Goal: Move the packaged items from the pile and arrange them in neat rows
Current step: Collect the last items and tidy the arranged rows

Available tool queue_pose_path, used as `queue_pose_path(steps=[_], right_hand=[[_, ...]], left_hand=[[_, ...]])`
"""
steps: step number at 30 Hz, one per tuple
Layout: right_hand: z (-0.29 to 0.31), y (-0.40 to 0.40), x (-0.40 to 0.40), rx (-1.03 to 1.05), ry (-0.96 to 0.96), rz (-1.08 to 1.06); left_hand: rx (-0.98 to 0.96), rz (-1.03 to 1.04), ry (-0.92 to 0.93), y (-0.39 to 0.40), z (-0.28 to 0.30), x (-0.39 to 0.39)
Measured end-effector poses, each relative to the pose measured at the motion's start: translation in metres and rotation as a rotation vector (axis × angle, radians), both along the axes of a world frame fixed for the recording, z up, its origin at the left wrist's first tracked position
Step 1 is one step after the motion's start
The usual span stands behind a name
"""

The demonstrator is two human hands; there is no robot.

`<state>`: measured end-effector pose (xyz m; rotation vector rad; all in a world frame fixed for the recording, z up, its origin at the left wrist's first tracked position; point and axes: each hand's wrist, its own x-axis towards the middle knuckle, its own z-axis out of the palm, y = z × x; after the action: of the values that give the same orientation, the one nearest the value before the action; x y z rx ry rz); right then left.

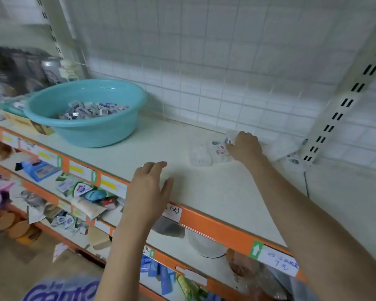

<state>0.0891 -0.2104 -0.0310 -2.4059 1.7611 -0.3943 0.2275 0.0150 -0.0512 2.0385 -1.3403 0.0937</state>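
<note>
My left hand [149, 187] rests open and empty on the near edge of the shelf [182, 192]. Farther right, my right hand [244, 146] curls onto a clear packet [219, 149] near the wall; it should be squared against its neighbour before release. The remaining pile [91, 109] sits in the teal basin [85, 129], far left.

Both arms bare, no sleeves in shot up to frame edge. Left hand [149, 187]: no glove, no ring, no watch or band at wrist. Right hand [245, 146]: same, no glove, nothing on wrist, fingers partly hidden so can't check for rings there. Forearms long and slim, widening toward frame bottom (wide-angle lens). No tape, marks or tattoos seen on either. Nails on left too blurred to call. Rest of my body out of shot.
</note>
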Motion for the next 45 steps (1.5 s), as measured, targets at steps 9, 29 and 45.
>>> queue_pose_path(steps=[9, 29, 45], right_hand=[[0.008, 0.057, -0.019, -0.138, -0.331, -0.077], [-0.003, 0.144, -0.127, -0.122, -0.669, -0.212], [-0.006, 0.161, -0.417, -0.012, -0.622, -0.241]], left_hand=[[0.361, -0.398, 0.006, -0.104, 0.013, 0.024], [0.275, -0.521, 0.217, -0.083, 0.027, -0.081], [-0.072, -0.573, 0.318, -0.071, 0.017, -0.353]])
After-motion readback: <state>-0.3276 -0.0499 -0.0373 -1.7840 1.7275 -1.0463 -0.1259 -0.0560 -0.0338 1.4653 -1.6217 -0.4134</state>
